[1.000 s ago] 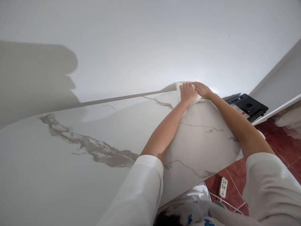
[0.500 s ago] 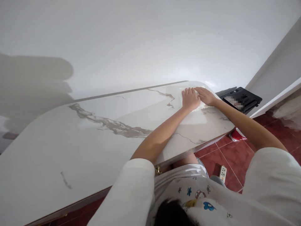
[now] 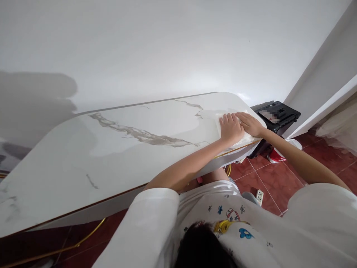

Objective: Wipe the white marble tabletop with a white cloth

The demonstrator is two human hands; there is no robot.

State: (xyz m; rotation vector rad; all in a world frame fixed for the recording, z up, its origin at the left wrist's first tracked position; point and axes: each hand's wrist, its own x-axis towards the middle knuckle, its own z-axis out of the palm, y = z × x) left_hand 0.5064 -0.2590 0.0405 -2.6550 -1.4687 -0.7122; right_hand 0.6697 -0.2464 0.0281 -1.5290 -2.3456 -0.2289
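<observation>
The white cloth (image 3: 237,128) lies flat near the right front edge of the marble table (image 3: 125,149). Your left hand (image 3: 231,129) presses on it, fingers straight and together, gripping nothing; your right hand (image 3: 251,124) lies flat beside it, touching. A black device (image 3: 276,115) sits beyond, on the red floor (image 3: 267,178).

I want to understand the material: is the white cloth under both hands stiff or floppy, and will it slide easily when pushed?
The cloth looks floppy: it lies flat and creased under the left hand and right hand. It probably slides easily, since the marble tabletop looks glossy.
</observation>
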